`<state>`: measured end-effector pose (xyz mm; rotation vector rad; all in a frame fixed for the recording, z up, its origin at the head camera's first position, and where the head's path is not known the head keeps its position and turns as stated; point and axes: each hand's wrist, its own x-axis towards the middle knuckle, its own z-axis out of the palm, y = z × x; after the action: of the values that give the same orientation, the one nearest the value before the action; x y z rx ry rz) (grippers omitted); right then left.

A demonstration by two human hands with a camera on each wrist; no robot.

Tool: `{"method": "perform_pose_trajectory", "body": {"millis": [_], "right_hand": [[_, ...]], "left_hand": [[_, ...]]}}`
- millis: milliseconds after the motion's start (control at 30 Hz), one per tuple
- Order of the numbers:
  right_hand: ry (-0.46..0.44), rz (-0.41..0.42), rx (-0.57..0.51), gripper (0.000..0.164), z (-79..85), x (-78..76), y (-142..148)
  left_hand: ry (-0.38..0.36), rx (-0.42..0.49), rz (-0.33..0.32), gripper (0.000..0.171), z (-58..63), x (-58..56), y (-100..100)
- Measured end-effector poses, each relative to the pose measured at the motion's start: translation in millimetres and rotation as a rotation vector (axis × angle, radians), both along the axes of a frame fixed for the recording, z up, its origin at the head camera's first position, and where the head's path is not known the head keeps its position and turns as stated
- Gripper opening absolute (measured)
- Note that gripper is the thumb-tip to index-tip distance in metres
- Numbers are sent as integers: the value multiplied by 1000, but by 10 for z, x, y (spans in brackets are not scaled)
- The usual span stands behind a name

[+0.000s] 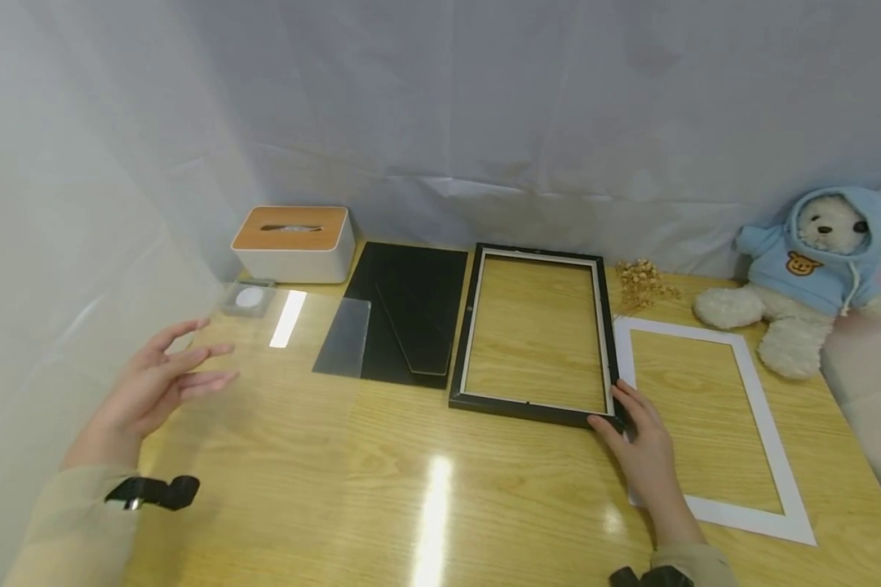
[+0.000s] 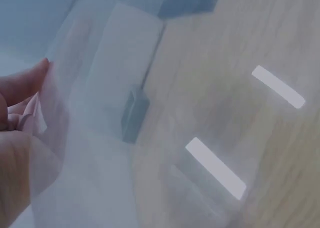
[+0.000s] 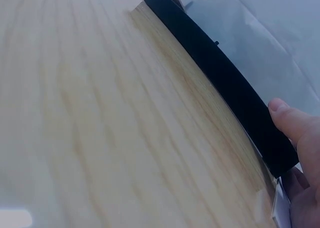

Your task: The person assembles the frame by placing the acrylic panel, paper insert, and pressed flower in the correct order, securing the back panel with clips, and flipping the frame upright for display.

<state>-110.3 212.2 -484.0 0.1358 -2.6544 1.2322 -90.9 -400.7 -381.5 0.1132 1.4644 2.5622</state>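
- My left hand (image 1: 157,379) pinches the clear sheet (image 1: 294,408) by its ten o'clock edge, thumb on one face and fingers on the other.
- My right hand (image 1: 646,452) grips the black picture frame (image 1: 521,411) at its five o'clock corner.
- The frame lies on the wooden table (image 1: 382,489); from it, the sheet is at eight o'clock.
- Around the frame: black board (image 1: 426,277) at nine, tissue box (image 1: 294,265) at ten, dried flowers (image 1: 642,285) at two, teddy bear (image 1: 800,273) at three, white border (image 1: 766,424) at four.
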Motion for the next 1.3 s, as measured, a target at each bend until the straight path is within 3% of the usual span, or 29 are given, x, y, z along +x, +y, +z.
{"method": "perform_pose_trajectory", "body": {"millis": [167,467,733,900,1100,1300], "right_hand": [[10,-1,3,57,-24,-9,11],[17,8,-22,57,-43,-17,4],[36,6,-43,56,-46,-17,-4],[49,10,-48,55,-61,-21,4],[68,13,-40,55,-79,-33,20],[29,16,-30,57,-78,-38,25]], "left_hand": [[4,5,40,50,103,-82,198],[1,197,103,48,171,-276,635],[-84,218,195,58,157,-452,1070],[-81,200,245,59,156,-582,1354],[-85,177,253,61,169,-742,1661],[-78,175,268,61,144,-886,1905]]}}
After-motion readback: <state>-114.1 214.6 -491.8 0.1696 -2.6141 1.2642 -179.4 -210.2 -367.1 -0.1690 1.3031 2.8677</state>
